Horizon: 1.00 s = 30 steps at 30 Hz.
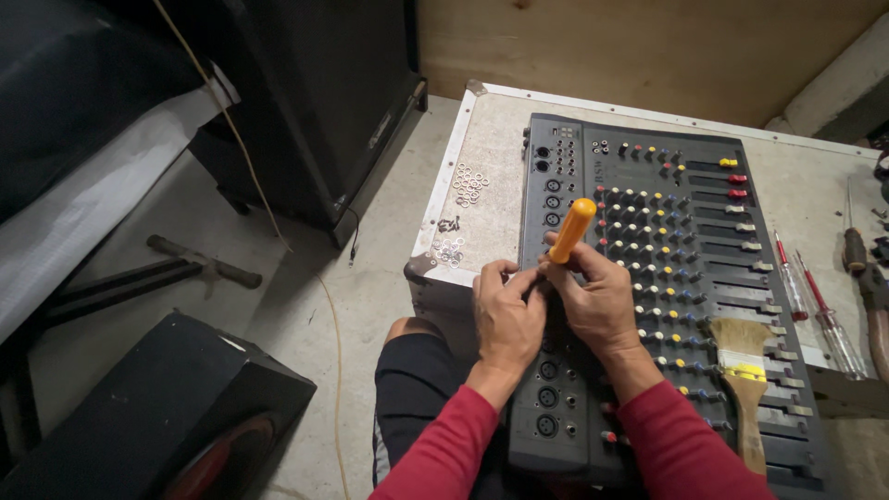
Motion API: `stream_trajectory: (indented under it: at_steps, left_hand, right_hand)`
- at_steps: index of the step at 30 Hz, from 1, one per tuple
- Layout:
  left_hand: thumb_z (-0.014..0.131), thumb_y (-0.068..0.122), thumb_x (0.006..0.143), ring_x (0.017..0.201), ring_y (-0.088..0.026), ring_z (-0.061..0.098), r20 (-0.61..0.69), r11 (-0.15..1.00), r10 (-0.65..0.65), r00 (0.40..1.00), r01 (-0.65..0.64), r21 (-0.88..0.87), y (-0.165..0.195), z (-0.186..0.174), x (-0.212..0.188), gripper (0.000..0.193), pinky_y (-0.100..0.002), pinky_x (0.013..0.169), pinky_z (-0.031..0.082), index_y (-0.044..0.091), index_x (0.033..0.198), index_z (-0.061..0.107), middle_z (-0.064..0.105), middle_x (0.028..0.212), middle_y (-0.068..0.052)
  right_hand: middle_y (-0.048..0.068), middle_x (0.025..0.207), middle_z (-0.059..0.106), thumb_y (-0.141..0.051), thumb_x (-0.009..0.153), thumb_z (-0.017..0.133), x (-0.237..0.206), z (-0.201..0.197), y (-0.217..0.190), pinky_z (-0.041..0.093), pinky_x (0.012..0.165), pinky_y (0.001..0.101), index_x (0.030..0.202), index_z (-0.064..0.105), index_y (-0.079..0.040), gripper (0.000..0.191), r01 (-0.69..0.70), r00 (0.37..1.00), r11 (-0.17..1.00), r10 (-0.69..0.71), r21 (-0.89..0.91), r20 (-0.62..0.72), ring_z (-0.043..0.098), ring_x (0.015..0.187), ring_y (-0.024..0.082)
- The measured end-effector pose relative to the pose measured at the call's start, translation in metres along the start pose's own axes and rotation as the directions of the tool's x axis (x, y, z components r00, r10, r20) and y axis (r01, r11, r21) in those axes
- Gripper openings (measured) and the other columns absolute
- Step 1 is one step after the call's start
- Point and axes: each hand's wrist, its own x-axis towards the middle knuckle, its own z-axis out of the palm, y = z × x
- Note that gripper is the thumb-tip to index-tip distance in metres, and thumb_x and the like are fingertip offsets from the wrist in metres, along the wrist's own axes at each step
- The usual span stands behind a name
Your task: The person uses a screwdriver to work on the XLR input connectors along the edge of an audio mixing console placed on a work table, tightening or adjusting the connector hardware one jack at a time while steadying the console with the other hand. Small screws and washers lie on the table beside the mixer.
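A big dark grey sound mixer [648,278] lies flat on a pale, speckled surface [495,199] with a metal edge. The mixer is wide and boxy. It has rows of small knobs with blue, yellow and red caps, long sliders down its right part, and round sockets down its left part. Both hands are over the left part of the mixer, close to the near edge of the surface.

The right hand [602,301] is closed around a screwdriver [571,231]. The screwdriver has a fat orange handle that sticks up out of the fist and leans a little to the right. Its metal tip is hidden under the hands, so I cannot tell what it touches. The left hand [507,319] sits just beside the right hand and touches it. Its fingers are curled and pinched together near the low end of the screwdriver. I cannot tell if it holds something small.

A paint brush [745,370] with a wooden handle and a yellow band lies on the mixer, to the right of the hands. Two thin screwdrivers with clear handles and red parts [815,301] lie on the surface past the right side of the mixer. To the left of the mixer are small heaps of shiny metal rings [469,183], well away from the hands.
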Motion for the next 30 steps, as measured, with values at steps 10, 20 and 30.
stream_trajectory:
  at_steps: [10,20,30]
  left_hand:
    - [0.075,0.013,0.084,0.098,-0.028,0.056,0.003,0.988,0.126,0.992,-0.126,0.091,0.000,0.004,0.009,0.006,-0.044,0.087,0.044,0.010,0.089,0.076,0.060,0.094,-0.005]
    - [0.079,0.013,0.078,0.097,-0.030,0.058,0.016,0.993,0.111,0.994,-0.111,0.042,-0.001,0.003,0.007,0.023,-0.044,0.087,0.045,0.011,0.100,0.074,0.061,0.096,-0.007]
    - [0.079,0.013,0.075,0.100,-0.033,0.059,-0.005,1.000,0.023,1.000,-0.023,0.015,-0.002,0.000,-0.005,0.049,-0.045,0.091,0.046,0.002,0.120,0.062,0.060,0.103,-0.013]
  right_hand:
    - [0.003,0.098,0.067,-0.005,0.088,0.078,0.001,0.001,0.001,0.056,0.078,0.0229,0.124,0.070,-0.002,0.036,0.039,0.998,0.999,-0.040,-0.012,-0.056,0.067,0.086,0.008]
    - [0.002,0.092,0.074,-0.004,0.089,0.078,-0.001,0.003,0.011,0.058,0.077,0.0236,0.120,0.070,0.000,0.032,-0.020,0.994,0.994,0.032,0.109,-0.108,0.068,0.083,0.006]
    - [0.004,0.096,0.077,-0.003,0.088,0.079,-0.001,0.001,0.005,0.057,0.084,0.0235,0.122,0.071,0.000,0.035,0.015,0.994,0.998,-0.008,0.065,-0.105,0.070,0.088,0.007]
